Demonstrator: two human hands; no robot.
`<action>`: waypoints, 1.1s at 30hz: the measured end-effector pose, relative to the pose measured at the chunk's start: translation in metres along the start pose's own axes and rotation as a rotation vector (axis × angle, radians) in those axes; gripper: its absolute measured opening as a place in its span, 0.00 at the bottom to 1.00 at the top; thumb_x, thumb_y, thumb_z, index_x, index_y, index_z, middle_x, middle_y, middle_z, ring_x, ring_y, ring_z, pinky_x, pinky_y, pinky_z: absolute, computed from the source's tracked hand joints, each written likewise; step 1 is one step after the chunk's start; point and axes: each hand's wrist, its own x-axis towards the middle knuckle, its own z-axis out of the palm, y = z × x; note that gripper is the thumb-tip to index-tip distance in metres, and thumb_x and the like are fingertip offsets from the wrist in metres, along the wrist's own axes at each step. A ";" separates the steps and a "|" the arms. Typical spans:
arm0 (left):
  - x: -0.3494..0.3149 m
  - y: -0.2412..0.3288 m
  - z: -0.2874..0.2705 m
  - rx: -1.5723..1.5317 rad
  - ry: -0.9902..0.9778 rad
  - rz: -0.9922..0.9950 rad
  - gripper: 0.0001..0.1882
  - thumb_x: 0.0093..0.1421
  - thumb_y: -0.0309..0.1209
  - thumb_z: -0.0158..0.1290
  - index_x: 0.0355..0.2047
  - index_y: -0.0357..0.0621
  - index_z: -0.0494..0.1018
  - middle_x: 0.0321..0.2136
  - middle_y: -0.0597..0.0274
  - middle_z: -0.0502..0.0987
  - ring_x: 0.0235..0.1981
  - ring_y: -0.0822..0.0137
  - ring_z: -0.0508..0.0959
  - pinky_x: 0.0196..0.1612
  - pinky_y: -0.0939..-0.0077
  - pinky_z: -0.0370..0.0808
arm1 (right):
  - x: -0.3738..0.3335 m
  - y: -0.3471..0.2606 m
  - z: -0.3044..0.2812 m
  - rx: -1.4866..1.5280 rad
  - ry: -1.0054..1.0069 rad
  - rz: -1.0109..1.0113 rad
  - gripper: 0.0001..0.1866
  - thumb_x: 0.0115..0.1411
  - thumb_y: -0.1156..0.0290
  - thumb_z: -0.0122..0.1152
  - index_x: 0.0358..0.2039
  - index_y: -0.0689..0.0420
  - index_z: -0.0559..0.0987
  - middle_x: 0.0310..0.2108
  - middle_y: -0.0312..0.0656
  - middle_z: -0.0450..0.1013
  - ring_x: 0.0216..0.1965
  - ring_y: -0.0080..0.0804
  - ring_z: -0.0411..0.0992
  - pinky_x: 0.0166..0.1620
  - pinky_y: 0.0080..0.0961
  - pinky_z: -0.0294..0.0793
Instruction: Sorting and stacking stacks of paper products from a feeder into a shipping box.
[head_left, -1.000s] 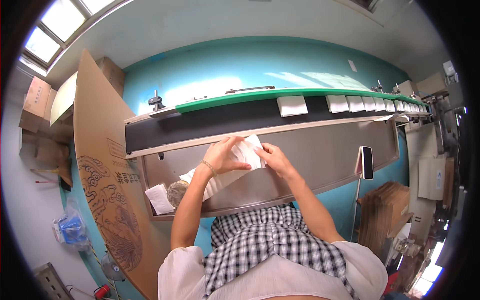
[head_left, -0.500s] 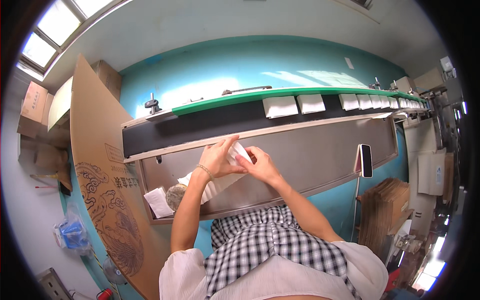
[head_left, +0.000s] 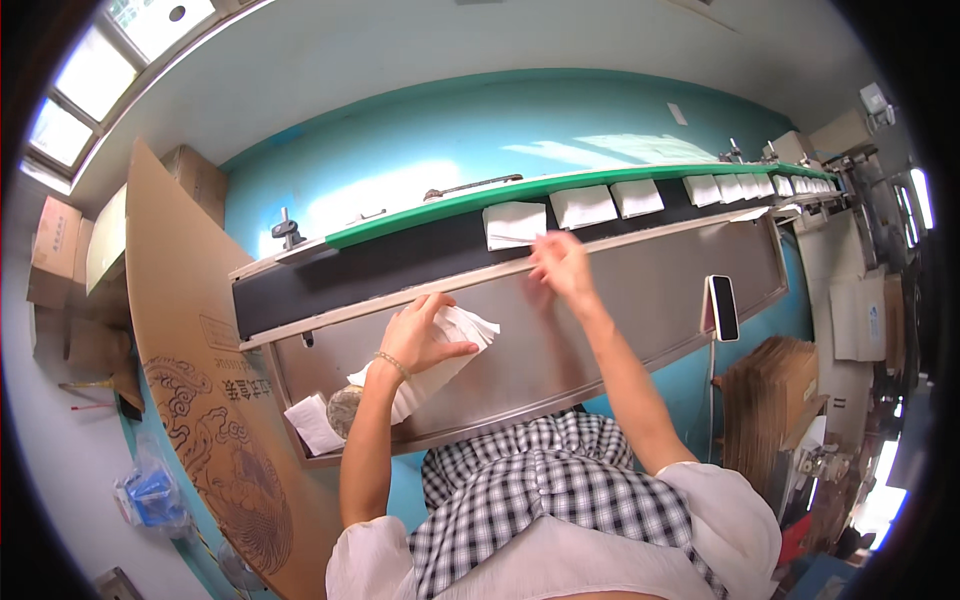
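Note:
My left hand (head_left: 418,338) is at the left part of the metal tray table, fingers curled over the top end of a stack of white tissues (head_left: 465,328), thumb lying along its side. The stack slants down to a round, mottled grey block (head_left: 345,411). My right hand (head_left: 563,268) is over the wooden rail, its loosely bent fingers at the lower right corner of a folded white tissue bundle (head_left: 515,224) on the black conveyor belt (head_left: 400,252). Nothing shows in the right hand, which is slightly blurred. Another white tissue bundle (head_left: 314,424) lies left of the block.
More white bundles (head_left: 584,207) line the belt toward the right, under a green guide strip (head_left: 420,222). A phone on a stand (head_left: 724,308) rises at the table's right. A tall cardboard sheet (head_left: 180,290) stands at left; stacked flat cardboard (head_left: 765,400) sits at right.
My hands were together around a white tissue bundle. My right hand has moved up and right to the belt, where one more bundle now lies. My left hand has shifted onto the stack.

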 end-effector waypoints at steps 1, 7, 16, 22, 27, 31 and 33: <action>0.004 0.003 0.002 -0.010 -0.010 0.003 0.40 0.43 0.57 0.69 0.51 0.48 0.72 0.49 0.54 0.77 0.52 0.50 0.76 0.54 0.58 0.73 | 0.027 0.018 -0.028 -0.320 0.383 -0.287 0.22 0.63 0.50 0.62 0.39 0.61 0.77 0.32 0.46 0.76 0.34 0.34 0.76 0.35 0.30 0.75; 0.005 0.003 0.004 -0.015 -0.004 -0.012 0.40 0.43 0.59 0.68 0.51 0.48 0.72 0.51 0.55 0.76 0.52 0.50 0.76 0.55 0.57 0.71 | 0.095 0.020 -0.143 -0.633 0.593 -0.163 0.32 0.65 0.46 0.53 0.58 0.59 0.70 0.56 0.57 0.71 0.58 0.57 0.66 0.60 0.50 0.63; 0.002 0.003 0.003 -0.040 0.015 0.001 0.39 0.43 0.56 0.70 0.50 0.47 0.72 0.49 0.54 0.77 0.51 0.50 0.76 0.53 0.58 0.73 | 0.020 0.011 -0.092 -0.640 0.475 -0.215 0.38 0.58 0.62 0.65 0.64 0.62 0.60 0.57 0.57 0.67 0.60 0.56 0.63 0.61 0.45 0.62; 0.004 0.003 0.004 -0.045 0.041 0.010 0.38 0.43 0.55 0.70 0.49 0.48 0.72 0.46 0.54 0.77 0.48 0.49 0.77 0.51 0.58 0.75 | 0.042 0.031 -0.073 -0.435 0.687 -0.354 0.44 0.53 0.74 0.69 0.66 0.65 0.54 0.61 0.59 0.59 0.61 0.57 0.60 0.64 0.44 0.60; 0.003 0.000 0.005 -0.014 0.023 -0.002 0.39 0.43 0.56 0.70 0.50 0.48 0.72 0.49 0.55 0.76 0.50 0.50 0.77 0.52 0.58 0.74 | -0.050 0.013 -0.004 -0.465 0.346 -0.556 0.28 0.58 0.69 0.68 0.57 0.62 0.70 0.48 0.47 0.70 0.35 0.34 0.71 0.41 0.28 0.75; 0.005 0.000 0.004 0.023 0.013 0.048 0.39 0.43 0.56 0.69 0.50 0.47 0.72 0.50 0.55 0.76 0.50 0.50 0.77 0.52 0.58 0.74 | -0.061 -0.006 0.026 -0.373 -0.085 -0.418 0.20 0.62 0.65 0.66 0.50 0.62 0.74 0.40 0.45 0.73 0.34 0.30 0.72 0.35 0.28 0.75; 0.002 0.001 0.003 0.027 0.025 -0.003 0.39 0.43 0.55 0.70 0.50 0.46 0.72 0.49 0.53 0.76 0.50 0.50 0.77 0.52 0.58 0.74 | -0.037 0.015 0.013 -0.382 0.147 -0.518 0.22 0.62 0.64 0.65 0.51 0.62 0.71 0.41 0.46 0.72 0.34 0.31 0.72 0.35 0.30 0.75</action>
